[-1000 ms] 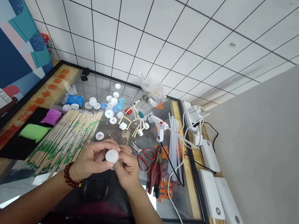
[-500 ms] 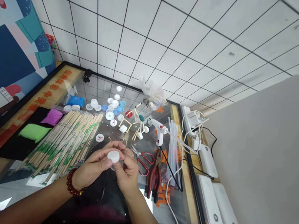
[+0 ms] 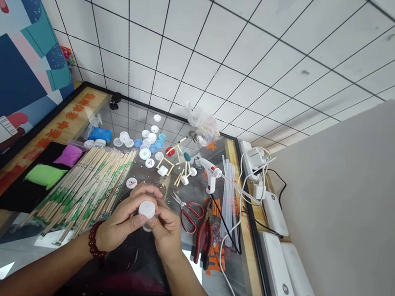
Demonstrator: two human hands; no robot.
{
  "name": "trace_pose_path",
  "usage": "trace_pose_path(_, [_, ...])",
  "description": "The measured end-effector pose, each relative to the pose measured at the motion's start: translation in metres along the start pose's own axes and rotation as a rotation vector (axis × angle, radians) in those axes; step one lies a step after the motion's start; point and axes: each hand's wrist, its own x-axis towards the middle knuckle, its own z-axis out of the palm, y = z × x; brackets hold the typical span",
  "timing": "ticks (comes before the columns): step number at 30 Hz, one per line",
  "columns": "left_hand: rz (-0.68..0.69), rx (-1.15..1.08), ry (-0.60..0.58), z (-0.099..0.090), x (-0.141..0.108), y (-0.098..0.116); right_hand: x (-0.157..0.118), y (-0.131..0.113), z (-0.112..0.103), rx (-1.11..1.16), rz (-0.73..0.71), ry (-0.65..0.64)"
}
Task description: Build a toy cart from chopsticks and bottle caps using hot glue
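Observation:
A white bottle cap (image 3: pixel 146 209) is pinched in my left hand (image 3: pixel 127 216), its flat round face turned up toward me. My right hand (image 3: pixel 166 227) is closed against the cap's right side, thumb and fingers at its edge. Just below the cap shows the pale rim of what looks like a second cap, partly hidden by my fingers. Beyond my hands lie a printed white cap (image 3: pixel 132 183) and a small stick frame (image 3: pixel 165 167) with a white cap on it. To the right of my right hand are red-handled scissors (image 3: pixel 191 212).
Bagged wooden sticks (image 3: pixel 84 185) and packs of green clay (image 3: pixel 45 174) and purple clay (image 3: pixel 68 154) lie left. White and blue caps (image 3: pixel 152 138) spread at the back. At right are a glue gun (image 3: pixel 212 174), pliers (image 3: pixel 204 238), glue sticks (image 3: pixel 227 197) and loose cables.
The cap has shifted slightly left and tipped so that its flat face shows rounder. Both hands have moved a little with it; the things on the table stay put.

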Motion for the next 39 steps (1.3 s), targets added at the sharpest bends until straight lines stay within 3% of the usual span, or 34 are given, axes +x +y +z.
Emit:
trace_pose_path(5, [-0.014,-0.054,0.023,0.004,-0.003,0.000,0.002,-0.005,-0.002,-0.244,-0.208,0.080])
trace_pose_path(10, [0.026,-0.074,0.051,0.008,-0.002,-0.001,0.002,-0.005,-0.001,-0.251,-0.230,0.068])
trace_pose_path(13, [0.034,0.028,0.082,0.007,-0.001,0.000,0.001,-0.004,-0.001,-0.263,-0.232,0.070])
trace_pose_path(17, [0.167,0.253,0.074,0.003,0.000,0.000,0.000,-0.001,0.002,-0.129,-0.190,0.011])
trace_pose_path(21, [0.248,0.299,0.113,0.005,-0.001,-0.002,-0.002,0.002,0.006,0.034,-0.130,-0.001])
trace_pose_path(28, [0.359,0.471,0.257,0.014,-0.004,-0.004,-0.007,-0.011,0.003,-0.371,-0.324,0.042])
trace_pose_path(31, [0.357,0.523,0.287,0.013,-0.004,-0.005,-0.006,-0.009,0.004,-0.274,-0.272,0.000])
trace_pose_path(36, [0.362,0.448,0.265,0.014,-0.004,-0.007,-0.006,0.002,0.008,0.062,-0.027,-0.093])
trace_pose_path(39, [0.326,0.428,0.252,0.014,-0.006,-0.006,-0.006,-0.002,0.006,-0.086,-0.119,-0.048])
